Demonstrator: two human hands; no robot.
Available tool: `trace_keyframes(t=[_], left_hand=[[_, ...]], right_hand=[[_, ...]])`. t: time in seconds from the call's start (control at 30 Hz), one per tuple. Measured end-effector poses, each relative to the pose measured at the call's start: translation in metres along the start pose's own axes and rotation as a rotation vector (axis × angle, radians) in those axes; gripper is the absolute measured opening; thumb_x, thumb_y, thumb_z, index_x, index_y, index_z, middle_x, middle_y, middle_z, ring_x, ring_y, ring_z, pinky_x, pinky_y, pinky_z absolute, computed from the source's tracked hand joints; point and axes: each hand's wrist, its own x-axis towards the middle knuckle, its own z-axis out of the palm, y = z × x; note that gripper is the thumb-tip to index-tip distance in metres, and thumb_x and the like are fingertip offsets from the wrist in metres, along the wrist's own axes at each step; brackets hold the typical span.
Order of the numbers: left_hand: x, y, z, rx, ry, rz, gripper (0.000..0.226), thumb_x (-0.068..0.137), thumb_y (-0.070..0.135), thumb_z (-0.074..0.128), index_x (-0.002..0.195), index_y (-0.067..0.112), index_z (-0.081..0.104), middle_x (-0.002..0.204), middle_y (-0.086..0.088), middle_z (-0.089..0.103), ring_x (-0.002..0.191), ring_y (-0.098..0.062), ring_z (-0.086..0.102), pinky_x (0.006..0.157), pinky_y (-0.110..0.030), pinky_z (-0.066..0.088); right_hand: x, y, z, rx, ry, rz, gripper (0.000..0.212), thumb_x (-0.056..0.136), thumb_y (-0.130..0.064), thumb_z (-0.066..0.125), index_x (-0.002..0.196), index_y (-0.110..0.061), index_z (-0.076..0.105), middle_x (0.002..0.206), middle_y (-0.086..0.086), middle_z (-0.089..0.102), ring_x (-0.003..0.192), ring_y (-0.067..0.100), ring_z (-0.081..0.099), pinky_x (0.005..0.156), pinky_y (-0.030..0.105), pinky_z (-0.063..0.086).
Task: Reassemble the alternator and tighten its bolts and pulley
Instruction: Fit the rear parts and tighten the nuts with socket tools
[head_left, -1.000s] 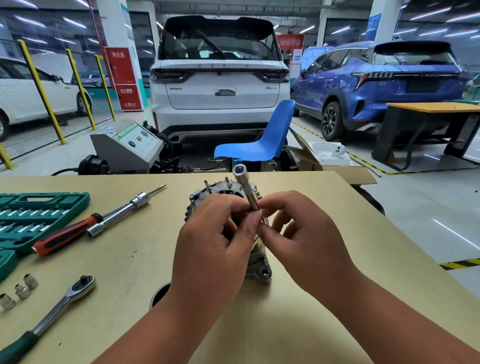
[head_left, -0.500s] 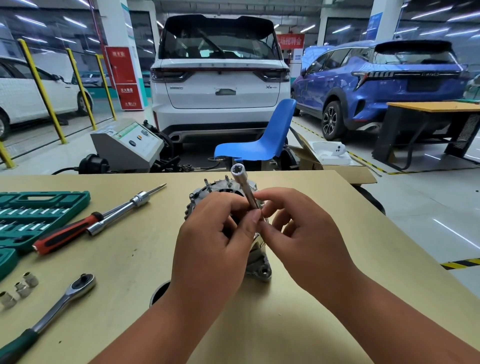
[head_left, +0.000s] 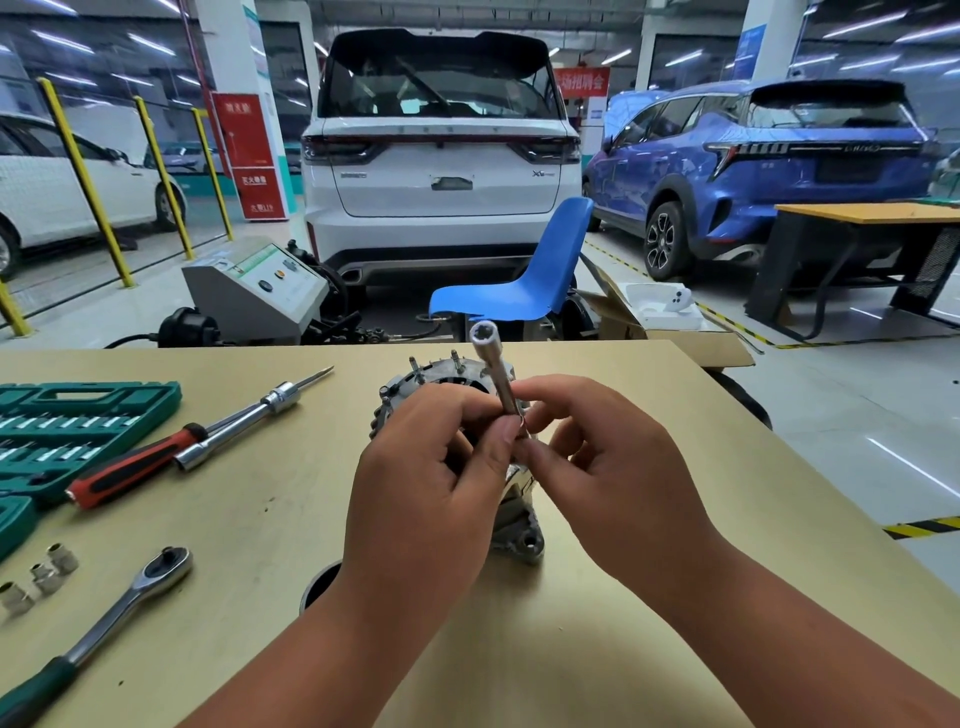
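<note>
Curled hands (head_left: 431, 483) (head_left: 613, 467) around tilted socket (head_left: 494, 376)

Right of the right hand (head_left: 613, 483) the tabletop (head_left: 727, 493) is bare up to its edge, so a hand can pass there freely. On the left the way is narrower. The red-handled screwdriver (head_left: 130, 470) and the extension bar (head_left: 244, 421) lie slantwise, the ratchet (head_left: 119, 608) and three small sockets (head_left: 39, 579) lie nearer, and the green tool case (head_left: 67, 431) fills the left edge. A bare strip runs between these tools and the left hand (head_left: 431, 499). Both hands cover the alternator (head_left: 441, 379) from the near side, and the long socket (head_left: 493, 374) which they pinch sticks up slanting over it.
</note>
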Motion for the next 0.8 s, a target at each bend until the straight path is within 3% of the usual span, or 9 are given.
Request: trace_keyframes(t=[0.2, 0.37, 0.47, 0.67, 0.8], left_hand=[[-0.0002, -0.0001, 0.0005, 0.006, 0.005, -0.008, 0.004, 0.097, 0.038, 0.062, 0.094, 0.039, 0.063, 0.080, 0.014, 0.063, 0.067, -0.018, 0.060, 0.060, -0.021, 0.044], [-0.0004, -0.0009, 0.0006, -0.001, 0.000, -0.006, 0.004, 0.097, 0.036, 0.064, 0.094, 0.039, 0.064, 0.083, 0.015, 0.063, 0.069, -0.017, 0.061, 0.061, -0.018, 0.043], [-0.0003, -0.0011, 0.0006, -0.002, -0.005, -0.003, 0.006, 0.097, 0.035, 0.065, 0.094, 0.040, 0.063, 0.079, 0.017, 0.060, 0.066, -0.015, 0.059, 0.060, -0.015, 0.041], [-0.0005, -0.0014, 0.0004, -0.012, -0.005, -0.009, 0.009, 0.098, 0.036, 0.065, 0.093, 0.043, 0.061, 0.077, 0.019, 0.060, 0.064, -0.015, 0.058, 0.060, -0.014, 0.040], [-0.0002, -0.0001, 0.0003, -0.006, -0.008, -0.003, 0.007, 0.097, 0.038, 0.064, 0.094, 0.043, 0.062, 0.077, 0.020, 0.060, 0.065, -0.013, 0.058, 0.061, -0.012, 0.039]], right_hand=[[-0.0012, -0.0025, -0.0022, 0.053, -0.046, 0.009, 0.044, 0.090, -0.021, 0.070, 0.126, -0.044, 0.060, 0.103, -0.019, 0.068, 0.073, 0.017, 0.064, 0.059, 0.017, 0.048], [-0.0011, -0.0042, 0.0004, 0.020, -0.004, 0.025, 0.025, 0.087, -0.033, 0.073, 0.106, -0.044, 0.062, 0.100, -0.016, 0.065, 0.076, 0.013, 0.065, 0.060, 0.011, 0.043], [-0.0011, -0.0033, 0.0006, -0.004, 0.015, 0.025, 0.021, 0.086, -0.030, 0.075, 0.099, -0.039, 0.062, 0.097, -0.016, 0.064, 0.075, 0.012, 0.064, 0.062, 0.009, 0.042], [-0.0011, -0.0039, -0.0028, 0.015, -0.034, -0.038, 0.023, 0.093, -0.020, 0.071, 0.110, -0.035, 0.069, 0.100, -0.018, 0.068, 0.078, 0.012, 0.064, 0.067, 0.010, 0.044], [-0.0016, -0.0035, -0.0019, 0.022, -0.008, -0.046, 0.024, 0.091, -0.021, 0.074, 0.112, -0.032, 0.071, 0.101, -0.015, 0.068, 0.076, 0.014, 0.065, 0.063, 0.012, 0.043]])
